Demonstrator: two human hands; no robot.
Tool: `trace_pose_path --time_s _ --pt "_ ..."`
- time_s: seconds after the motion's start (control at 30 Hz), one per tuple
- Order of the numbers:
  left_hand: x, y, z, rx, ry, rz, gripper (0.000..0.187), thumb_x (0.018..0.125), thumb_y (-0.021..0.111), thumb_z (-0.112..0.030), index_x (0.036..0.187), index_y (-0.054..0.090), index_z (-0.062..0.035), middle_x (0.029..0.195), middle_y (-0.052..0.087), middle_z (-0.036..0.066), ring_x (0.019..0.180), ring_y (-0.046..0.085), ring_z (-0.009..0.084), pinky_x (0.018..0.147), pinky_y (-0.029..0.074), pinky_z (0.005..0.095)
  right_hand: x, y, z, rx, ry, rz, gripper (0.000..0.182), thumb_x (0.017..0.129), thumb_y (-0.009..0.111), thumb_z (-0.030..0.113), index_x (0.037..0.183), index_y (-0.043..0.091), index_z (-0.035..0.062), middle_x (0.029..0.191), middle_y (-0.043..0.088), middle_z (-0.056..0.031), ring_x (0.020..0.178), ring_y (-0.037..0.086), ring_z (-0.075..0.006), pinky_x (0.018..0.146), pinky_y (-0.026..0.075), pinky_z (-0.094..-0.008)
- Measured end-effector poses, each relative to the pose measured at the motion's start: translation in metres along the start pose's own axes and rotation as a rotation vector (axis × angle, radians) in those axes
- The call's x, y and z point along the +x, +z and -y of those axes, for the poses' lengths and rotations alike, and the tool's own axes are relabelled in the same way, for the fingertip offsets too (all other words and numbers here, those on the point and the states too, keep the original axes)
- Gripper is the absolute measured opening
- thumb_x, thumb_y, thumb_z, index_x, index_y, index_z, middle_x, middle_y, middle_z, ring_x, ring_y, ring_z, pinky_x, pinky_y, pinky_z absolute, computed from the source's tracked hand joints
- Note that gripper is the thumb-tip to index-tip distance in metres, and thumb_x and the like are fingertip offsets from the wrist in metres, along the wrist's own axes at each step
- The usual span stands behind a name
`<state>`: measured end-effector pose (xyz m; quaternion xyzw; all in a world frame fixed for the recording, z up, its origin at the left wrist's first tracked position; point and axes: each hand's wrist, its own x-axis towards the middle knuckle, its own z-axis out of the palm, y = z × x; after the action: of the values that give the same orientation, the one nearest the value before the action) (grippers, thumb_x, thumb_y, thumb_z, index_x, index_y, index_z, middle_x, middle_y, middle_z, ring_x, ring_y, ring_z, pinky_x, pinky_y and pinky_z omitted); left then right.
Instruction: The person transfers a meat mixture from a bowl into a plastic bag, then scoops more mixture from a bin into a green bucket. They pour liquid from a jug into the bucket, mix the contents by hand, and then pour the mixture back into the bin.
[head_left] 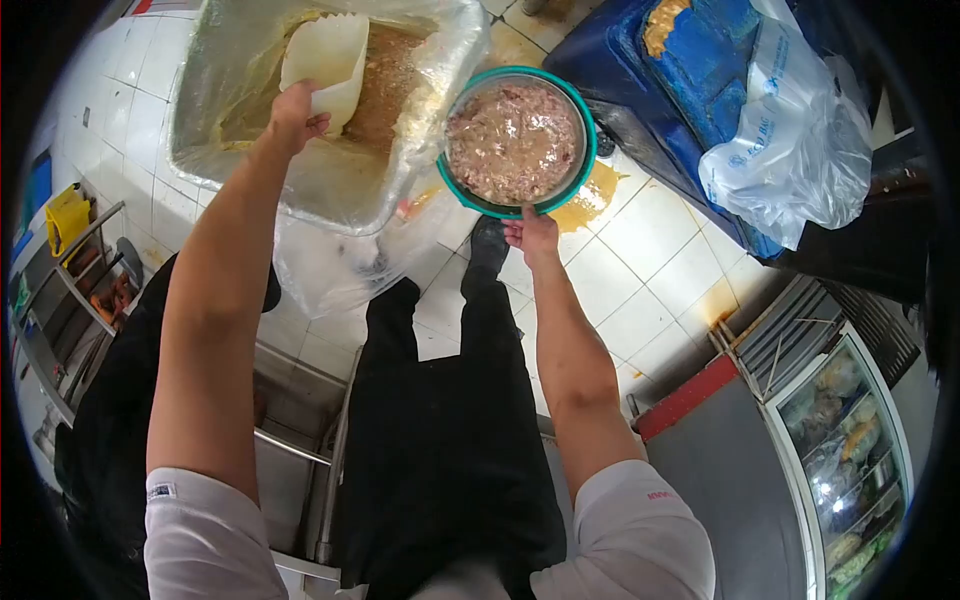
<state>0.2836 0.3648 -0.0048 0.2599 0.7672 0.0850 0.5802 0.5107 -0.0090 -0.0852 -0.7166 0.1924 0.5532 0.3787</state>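
Observation:
My left hand (298, 118) is closed on a white plastic scoop (328, 58), which tilts inside a large tub (182, 135) lined with clear plastic. Brownish, wet, mushy stuff (385, 85) lies at the bottom of the tub, beside the scoop. My right hand (533, 232) grips the near rim of a green basin (588, 165). A metal-rimmed bowl sits within the basin, filled with a pinkish, wet, chunky mixture (515, 140). The basin is close against the tub's right side.
A blue bin (610, 50) with a plastic bag (790, 140) stands at upper right. Brown liquid (590, 200) is spilled on the white tiled floor (640, 250). A glass-fronted fridge (845, 450) is at lower right, a metal rack (75, 300) at left.

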Motion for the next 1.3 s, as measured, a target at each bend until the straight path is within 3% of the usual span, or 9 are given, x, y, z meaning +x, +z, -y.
trace_pose_path --time_s 0.33,0.47,0.53,0.67,0.8,0.9,0.93,1.07,1.3 --pt "-0.006 0.002 -0.003 0.207 0.066 -0.074 0.039 0.087 0.06 -0.028 0.113 0.055 0.001 0.092 0.06 0.011 0.072 0.057 0.0202 0.061 0.05 0.0323 0.013 -0.013 -0.002 -0.08 0.026 0.027 0.042 0.098 0.048 0.041 0.091 0.057 0.0008 0.074 0.067 -0.0137 0.052 0.059 -0.0165 0.045 0.049 -0.0288" --pt "-0.12 0.02 -0.018 0.171 0.75 -0.152 0.035 0.087 0.064 -0.023 0.108 0.06 0.0042 0.088 0.063 0.006 0.075 0.058 0.0135 0.063 0.048 0.0273 0.011 -0.016 0.002 -0.108 0.068 0.03 0.041 0.098 0.047 0.042 0.095 0.057 0.0023 0.073 0.066 -0.0115 0.052 0.059 -0.0161 0.046 0.049 -0.0285" --pt "-0.175 0.035 -0.004 0.24 0.858 -0.059 0.029 0.088 0.064 -0.021 0.106 0.062 0.0021 0.088 0.064 0.007 0.076 0.058 0.0122 0.065 0.048 0.0263 0.009 -0.01 -0.002 -0.091 0.061 -0.033 0.041 0.097 0.049 0.043 0.094 0.057 0.0028 0.072 0.066 -0.0105 0.051 0.058 -0.0162 0.046 0.049 -0.0292" --pt "-0.234 0.091 0.065 0.253 0.773 0.351 0.022 0.088 0.065 -0.018 0.1 0.064 0.0002 0.086 0.066 0.008 0.073 0.06 0.0131 0.067 0.048 0.0261 0.011 -0.021 0.006 -0.107 0.062 -0.024 0.042 0.094 0.055 0.044 0.089 0.058 0.0024 0.071 0.065 -0.0098 0.053 0.059 -0.0168 0.047 0.05 -0.03" --pt "-0.208 0.12 0.123 0.6 0.754 0.268 0.02 0.085 0.063 -0.017 0.095 0.064 0.0002 0.083 0.067 0.017 0.074 0.066 0.0275 0.07 0.051 0.0351 0.001 -0.021 0.012 -0.111 0.046 0.152 0.04 0.094 0.057 0.04 0.089 0.058 0.0003 0.066 0.063 -0.0092 0.049 0.059 -0.0161 0.044 0.051 -0.0295" --pt "-0.174 0.127 0.154 0.748 0.735 0.2 0.021 0.084 0.061 -0.018 0.094 0.065 -0.0002 0.084 0.066 0.02 0.078 0.066 0.0335 0.072 0.051 0.0395 0.006 -0.016 0.005 -0.099 0.082 -0.004 0.039 0.094 0.056 0.039 0.089 0.057 0.0001 0.066 0.063 -0.0092 0.047 0.057 -0.0153 0.043 0.05 -0.0289" --pt "-0.167 0.128 0.156 0.788 0.725 0.172 0.022 0.084 0.061 -0.019 0.094 0.066 -0.0003 0.084 0.066 0.02 0.079 0.066 0.0349 0.073 0.051 0.0406 0.001 -0.02 0.007 -0.088 0.05 0.137 0.039 0.096 0.055 0.038 0.088 0.056 -0.0006 0.065 0.063 -0.0097 0.045 0.055 -0.0147 0.042 0.049 -0.0279" --pt "-0.154 0.126 0.156 0.788 0.718 0.143 0.024 0.083 0.061 -0.021 0.095 0.066 -0.0003 0.087 0.067 0.02 0.083 0.066 0.0357 0.075 0.052 0.0415 0.011 -0.02 -0.003 -0.004 0.018 -0.086 0.039 0.097 0.052 0.037 0.087 0.057 -0.0005 0.063 0.061 -0.0093 0.044 0.054 -0.0146 0.039 0.046 -0.0268" --pt "-0.146 0.125 0.154 0.83 0.693 0.098 0.028 0.083 0.06 -0.024 0.097 0.067 -0.0005 0.09 0.068 0.02 0.086 0.066 0.0364 0.077 0.051 0.0429 0.004 -0.021 0.008 -0.114 0.064 0.052 0.041 0.095 0.056 0.039 0.086 0.057 -0.0006 0.064 0.061 -0.009 0.046 0.055 -0.0154 0.039 0.046 -0.0285"
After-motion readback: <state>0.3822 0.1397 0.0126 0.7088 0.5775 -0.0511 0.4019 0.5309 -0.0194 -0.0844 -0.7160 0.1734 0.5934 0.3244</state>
